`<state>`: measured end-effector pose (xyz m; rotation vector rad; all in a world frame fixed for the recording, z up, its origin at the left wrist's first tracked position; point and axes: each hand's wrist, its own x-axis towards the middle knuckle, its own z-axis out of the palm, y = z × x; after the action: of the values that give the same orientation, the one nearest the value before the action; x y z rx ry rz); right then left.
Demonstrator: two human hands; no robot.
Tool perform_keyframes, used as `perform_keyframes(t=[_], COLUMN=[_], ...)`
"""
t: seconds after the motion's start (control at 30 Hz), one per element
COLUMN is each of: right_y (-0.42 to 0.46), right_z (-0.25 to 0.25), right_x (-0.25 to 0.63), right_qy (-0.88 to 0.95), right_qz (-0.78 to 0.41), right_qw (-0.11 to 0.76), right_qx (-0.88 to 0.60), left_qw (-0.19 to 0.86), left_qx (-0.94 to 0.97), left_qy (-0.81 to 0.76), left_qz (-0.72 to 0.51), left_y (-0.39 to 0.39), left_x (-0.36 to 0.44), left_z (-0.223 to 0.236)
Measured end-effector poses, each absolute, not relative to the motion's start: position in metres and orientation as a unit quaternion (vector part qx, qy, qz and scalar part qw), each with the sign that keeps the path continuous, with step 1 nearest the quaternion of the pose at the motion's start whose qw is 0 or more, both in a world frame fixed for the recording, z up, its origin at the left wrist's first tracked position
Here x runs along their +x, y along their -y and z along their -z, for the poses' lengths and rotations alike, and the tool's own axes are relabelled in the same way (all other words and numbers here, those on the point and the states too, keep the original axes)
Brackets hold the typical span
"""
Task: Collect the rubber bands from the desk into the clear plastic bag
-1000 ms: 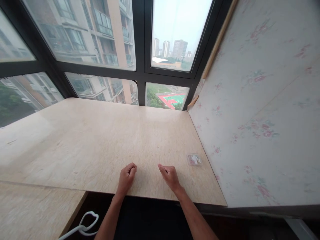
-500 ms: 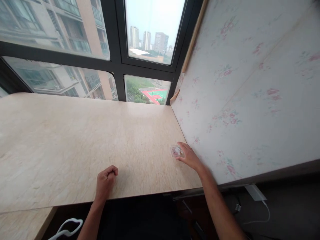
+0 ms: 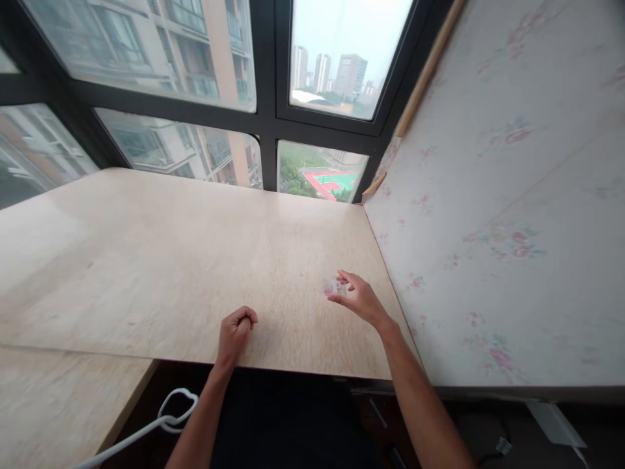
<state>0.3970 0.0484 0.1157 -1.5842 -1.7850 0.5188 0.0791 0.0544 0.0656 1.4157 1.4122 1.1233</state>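
A small clear plastic case with a pink and white printed picture [image 3: 330, 287] is between the thumb and fingers of my right hand [image 3: 359, 296]. The fingers cover its right part, and the print is too small to read. Whether the case touches the ledge below or hangs just above it, I cannot tell. My left hand [image 3: 237, 332] is closed in a fist over the front of the marble-patterned ledge [image 3: 195, 260], with nothing showing in it.
Dark window frames [image 3: 268, 124] rise behind the ledge. A flower-papered wall [image 3: 469, 260] bounds it on the right. At lower left, a white cable [image 3: 141, 430] hangs near the ledge's side section. A white flat object [image 3: 556, 422] lies under the wall at lower right.
My right hand has taken hold of the clear case and moved it left, away from the wall. My left fist keeps its shape. The view has turned left.
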Motion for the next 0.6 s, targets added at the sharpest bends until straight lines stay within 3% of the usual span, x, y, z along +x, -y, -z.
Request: perform_keyframes(t=[0.33,0.6], right_y=[-0.079,-0.106], right_z=[-0.134,-0.153], right_x=[0.287,0.280], right_qy=[0.748,0.798], right_qz=[-0.300,-0.330], right_qw=[0.335,0.262], right_qx=[-0.488,-0.431], left_qw=[0.615,0.606], left_qx=[0.409,0.311], left_qy=[-0.401,-0.417], left_qz=[-0.543,-0.602], left_y=[-0.057,-0.077], left_x=[0.115,0.114], left_z=[-0.092,-0.083])
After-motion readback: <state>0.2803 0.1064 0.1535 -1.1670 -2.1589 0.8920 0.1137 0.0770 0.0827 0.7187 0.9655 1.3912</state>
